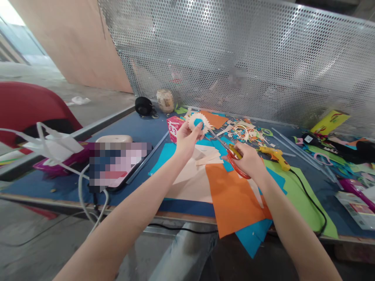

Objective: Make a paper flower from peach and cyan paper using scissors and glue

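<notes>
My left hand [189,137] pinches a round paper flower [194,118], cream with a fringed edge and a blue centre, held up above the table. In my right hand [247,158] is a pair of scissors [236,166] with red and yellow handles, its blades pointing toward the flower's right edge. Whether the blade tips touch the paper I cannot tell. Below both hands lie an orange sheet [234,195], cream sheets [187,187] and blue paper [165,154]. Behind the flower stands a pink box [172,128].
A yellow glue gun [277,157] with a black cord lies right on green paper [310,195]. Paper scraps [243,130] pile up at the back before a perforated metal screen [222,50]. At left are a tablet-like device [117,166], white cables [82,187] and a black tape roll [143,105].
</notes>
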A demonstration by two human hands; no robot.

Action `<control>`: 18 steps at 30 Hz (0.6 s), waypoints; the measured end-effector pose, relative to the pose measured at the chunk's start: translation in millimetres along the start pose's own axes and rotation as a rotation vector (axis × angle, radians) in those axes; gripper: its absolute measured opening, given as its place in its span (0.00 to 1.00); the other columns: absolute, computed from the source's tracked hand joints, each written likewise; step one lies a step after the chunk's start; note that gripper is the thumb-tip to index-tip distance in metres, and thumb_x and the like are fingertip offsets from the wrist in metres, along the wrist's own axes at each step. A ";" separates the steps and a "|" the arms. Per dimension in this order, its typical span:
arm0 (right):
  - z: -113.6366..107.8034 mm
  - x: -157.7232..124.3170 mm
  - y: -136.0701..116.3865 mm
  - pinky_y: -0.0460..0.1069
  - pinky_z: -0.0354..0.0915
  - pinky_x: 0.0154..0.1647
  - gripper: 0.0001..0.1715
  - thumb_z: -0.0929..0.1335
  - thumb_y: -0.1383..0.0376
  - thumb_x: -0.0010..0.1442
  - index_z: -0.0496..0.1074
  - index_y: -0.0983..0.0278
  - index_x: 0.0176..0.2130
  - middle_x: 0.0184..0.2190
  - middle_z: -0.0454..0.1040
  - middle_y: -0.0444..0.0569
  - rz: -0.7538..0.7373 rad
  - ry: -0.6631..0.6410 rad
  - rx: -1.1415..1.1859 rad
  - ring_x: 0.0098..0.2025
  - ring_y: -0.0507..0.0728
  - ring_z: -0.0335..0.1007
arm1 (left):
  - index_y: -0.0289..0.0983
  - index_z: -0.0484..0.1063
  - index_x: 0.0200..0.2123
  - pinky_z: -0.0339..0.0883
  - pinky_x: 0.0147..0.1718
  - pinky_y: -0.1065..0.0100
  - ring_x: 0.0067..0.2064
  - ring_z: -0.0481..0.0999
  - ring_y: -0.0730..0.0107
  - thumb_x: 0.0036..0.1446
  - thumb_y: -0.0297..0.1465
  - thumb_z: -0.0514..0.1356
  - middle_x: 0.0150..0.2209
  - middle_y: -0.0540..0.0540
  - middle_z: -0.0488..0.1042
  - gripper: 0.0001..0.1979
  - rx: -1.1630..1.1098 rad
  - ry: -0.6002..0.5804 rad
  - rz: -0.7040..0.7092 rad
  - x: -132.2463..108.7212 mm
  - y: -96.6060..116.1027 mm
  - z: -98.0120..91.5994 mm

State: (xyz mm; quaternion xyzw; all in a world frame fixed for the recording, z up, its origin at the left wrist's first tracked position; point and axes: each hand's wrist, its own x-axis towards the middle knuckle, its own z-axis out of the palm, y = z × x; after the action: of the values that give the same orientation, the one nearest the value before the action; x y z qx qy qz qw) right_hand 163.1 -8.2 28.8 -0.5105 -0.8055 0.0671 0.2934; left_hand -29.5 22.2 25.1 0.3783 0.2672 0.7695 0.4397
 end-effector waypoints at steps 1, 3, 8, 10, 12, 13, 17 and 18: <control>0.1 0.1 0.1 0.44 0.50 0.23 0.20 0.67 0.51 0.46 0.56 0.61 0.23 0.21 0.62 0.41 -0.013 0.003 -0.006 0.23 0.49 0.54 | 0.36 0.61 0.20 0.59 0.16 0.77 0.17 0.62 0.83 0.29 0.40 0.70 0.17 0.57 0.63 0.22 -0.003 0.000 -0.013 0.1 0.4 -0.1; 0.6 0.5 0.8 0.44 0.50 0.23 0.19 0.66 0.51 0.47 0.56 0.61 0.24 0.21 0.63 0.42 -0.034 0.017 -0.013 0.23 0.49 0.54 | 0.36 0.58 0.17 0.60 0.16 0.78 0.17 0.61 0.84 0.28 0.41 0.70 0.16 0.58 0.62 0.24 -0.001 0.008 -0.042 0.5 0.9 -0.6; 1.8 1.5 3.5 0.45 0.50 0.23 0.19 0.66 0.50 0.46 0.58 0.62 0.23 0.22 0.64 0.42 -0.043 0.047 -0.049 0.23 0.50 0.55 | 0.36 0.58 0.17 0.63 0.18 0.77 0.16 0.62 0.84 0.30 0.40 0.70 0.14 0.58 0.62 0.23 0.053 0.039 -0.066 1.8 0.9 -2.1; 1.9 1.4 4.2 0.45 0.51 0.23 0.19 0.66 0.50 0.46 0.59 0.62 0.24 0.22 0.64 0.42 -0.040 0.047 -0.065 0.23 0.50 0.56 | 0.36 0.58 0.17 0.64 0.18 0.77 0.17 0.62 0.83 0.32 0.39 0.69 0.14 0.57 0.62 0.22 0.066 0.034 -0.065 1.8 0.6 -2.8; 1.6 1.1 4.6 0.45 0.51 0.23 0.18 0.66 0.50 0.47 0.59 0.61 0.25 0.23 0.65 0.43 -0.032 0.056 -0.088 0.23 0.50 0.56 | 0.36 0.57 0.17 0.63 0.18 0.77 0.17 0.62 0.84 0.33 0.38 0.69 0.14 0.57 0.62 0.22 0.069 0.027 -0.068 1.6 0.4 -3.4; 1.3 0.9 4.7 0.45 0.52 0.23 0.18 0.66 0.50 0.47 0.59 0.61 0.25 0.24 0.65 0.43 -0.025 0.064 -0.100 0.23 0.50 0.57 | 0.36 0.57 0.16 0.63 0.19 0.78 0.17 0.62 0.84 0.33 0.38 0.69 0.14 0.57 0.62 0.22 0.070 0.024 -0.068 1.5 0.2 -3.7; -0.1 -0.1 3.7 0.46 0.54 0.24 0.18 0.66 0.50 0.46 0.60 0.61 0.29 0.27 0.68 0.44 0.020 0.064 -0.117 0.26 0.53 0.62 | 0.36 0.59 0.18 0.59 0.16 0.78 0.17 0.61 0.84 0.36 0.35 0.68 0.15 0.57 0.62 0.19 0.072 -0.010 -0.015 2.0 -1.4 -4.8; -0.4 -0.4 3.3 0.46 0.55 0.25 0.18 0.66 0.51 0.46 0.60 0.61 0.30 0.29 0.69 0.45 0.027 0.054 -0.111 0.27 0.54 0.64 | 0.36 0.60 0.18 0.57 0.16 0.78 0.17 0.60 0.84 0.36 0.35 0.68 0.15 0.57 0.62 0.18 0.070 -0.025 0.005 2.3 -2.0 -5.0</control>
State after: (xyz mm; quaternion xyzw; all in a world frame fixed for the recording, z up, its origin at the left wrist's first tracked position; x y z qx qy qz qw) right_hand 166.0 -7.1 27.6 -0.5382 -0.7930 0.0125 0.2854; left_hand -33.4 24.8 21.5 0.4035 0.2875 0.7560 0.4277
